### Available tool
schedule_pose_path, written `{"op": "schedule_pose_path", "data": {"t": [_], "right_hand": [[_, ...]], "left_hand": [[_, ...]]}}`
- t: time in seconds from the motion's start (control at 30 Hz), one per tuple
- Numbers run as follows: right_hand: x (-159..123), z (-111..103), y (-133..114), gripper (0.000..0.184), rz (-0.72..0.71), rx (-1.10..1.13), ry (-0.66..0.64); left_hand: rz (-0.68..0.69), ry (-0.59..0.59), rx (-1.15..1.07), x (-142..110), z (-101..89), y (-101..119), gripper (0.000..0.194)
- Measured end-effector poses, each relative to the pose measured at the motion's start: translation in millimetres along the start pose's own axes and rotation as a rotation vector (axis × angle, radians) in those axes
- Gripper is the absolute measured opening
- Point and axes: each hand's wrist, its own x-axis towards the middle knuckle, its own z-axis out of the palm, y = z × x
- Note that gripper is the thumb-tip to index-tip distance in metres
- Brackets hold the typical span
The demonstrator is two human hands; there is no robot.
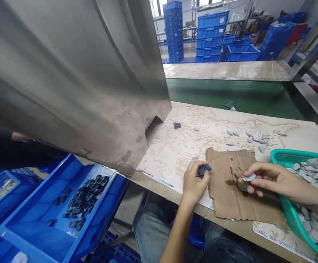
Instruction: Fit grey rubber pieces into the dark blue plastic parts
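Note:
My left hand is closed around a small dark blue part, held at the left edge of a torn piece of brown cardboard. My right hand pinches a small grey part just above a round dark piece lying on the cardboard. Both hands hover over the workbench in front of me. A teal basket full of grey parts stands beside my right wrist.
A printed map sheet covers the bench, with loose grey parts and one dark part on it. A large metal chute looms at left. Blue bins with dark parts sit below. A green conveyor belt runs behind.

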Motion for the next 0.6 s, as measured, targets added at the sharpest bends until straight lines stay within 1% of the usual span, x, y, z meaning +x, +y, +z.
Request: {"op": "schedule_pose_path", "data": {"t": [0.1, 0.23, 0.3, 0.37, 0.47, 0.53, 0.6], "right_hand": [[-2.1, -1.2, 2.5, 0.049, 0.047, -0.013, -0.041], [-7.6, -3.9, -2.2, 0.047, 0.063, -0.114, -0.028], [-9.1, -4.6, -5.2, 0.048, 0.059, -0.226, -0.018], [-9.5, -4.6, -6.2, 0.047, 0.025, -0.411, 0.027], [-9.3, -4.0, -1.4, 0.047, -0.121, -0.686, 0.097], [-9.8, -3.7, 4.9, 0.047, -0.154, -0.778, 0.090], [-10.8, -3.8, 10.7, 0.048, -0.117, -0.804, 0.092]], "left_hand": [[0.000, 0.003, -0.010, -0.3, -0.1, -0.9, 0.023], [0.019, 0.010, -0.017, -1.1, -0.5, -2.2, 0.022], [0.023, 0.008, -0.048, -2.0, -0.8, -2.7, 0.022], [0.034, -0.004, -0.093, -3.4, -1.3, -3.1, 0.022], [0.086, -0.040, -0.160, -5.4, -2.9, -3.8, 0.020], [0.131, -0.066, -0.208, -6.4, -4.1, -4.1, 0.019], [0.170, -0.085, -0.244, -7.0, -5.0, -3.9, 0.017]]}}
